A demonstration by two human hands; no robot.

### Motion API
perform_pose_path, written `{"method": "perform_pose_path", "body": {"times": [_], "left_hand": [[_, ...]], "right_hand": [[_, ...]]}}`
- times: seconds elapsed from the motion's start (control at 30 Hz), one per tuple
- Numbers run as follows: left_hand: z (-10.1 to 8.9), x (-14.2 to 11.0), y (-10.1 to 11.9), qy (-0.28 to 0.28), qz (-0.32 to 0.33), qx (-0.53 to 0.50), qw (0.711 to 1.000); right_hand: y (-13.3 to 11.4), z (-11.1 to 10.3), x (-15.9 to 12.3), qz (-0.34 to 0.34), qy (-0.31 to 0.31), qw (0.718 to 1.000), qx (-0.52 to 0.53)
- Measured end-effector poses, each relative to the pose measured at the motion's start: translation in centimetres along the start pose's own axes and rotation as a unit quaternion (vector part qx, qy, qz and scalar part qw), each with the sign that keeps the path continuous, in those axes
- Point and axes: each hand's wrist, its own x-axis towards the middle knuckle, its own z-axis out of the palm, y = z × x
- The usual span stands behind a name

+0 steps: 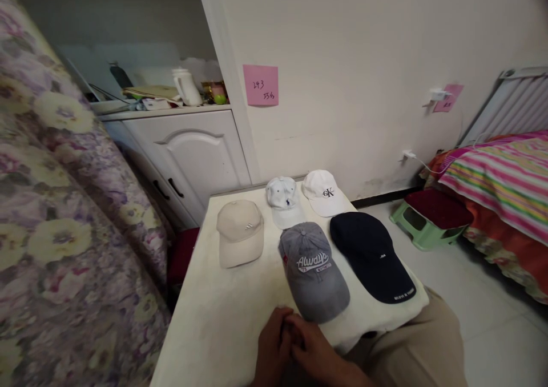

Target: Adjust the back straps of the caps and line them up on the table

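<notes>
My left hand [273, 341] and my right hand [314, 344] rest together at the front of the table, fingers closed and touching each other. No object shows in either. Just beyond them lies a grey baseball cap [314, 270] with "Always" lettering, its brim pointing toward me. To its right is a navy cap [372, 256] with a long brim. A beige cap [241, 233] sits at the left. Along the far side are a pale blue cap [283, 201] with a small dark logo and a white cap [324, 193] marked "CK".
The caps lie on a cream-covered table [214, 307] against the wall. A floral curtain [72, 204] hangs at the left beside a white cabinet [192, 158] holding a white jug [187, 87]. Right of the table stand a green stool [432, 218] and a bed with a striped cover [509, 170].
</notes>
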Motion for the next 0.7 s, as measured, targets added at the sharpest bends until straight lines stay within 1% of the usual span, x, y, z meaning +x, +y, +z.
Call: {"method": "perform_pose_path", "body": {"times": [0.4,0.6,0.7], "left_hand": [[0.0,-0.1,-0.4,-0.015,-0.010,0.002,1.000],[0.2,0.4,-0.5,-0.011,-0.022,0.036,0.999],[0.7,0.6,-0.5,-0.009,-0.001,0.047,0.999]], "right_hand": [[-0.6,-0.2,-0.3,0.022,0.004,1.000,-0.012],[-0.1,-0.7,-0.7,0.040,0.031,0.998,0.034],[0.2,-1.2,-1.0,0.041,0.036,0.998,0.040]]}}
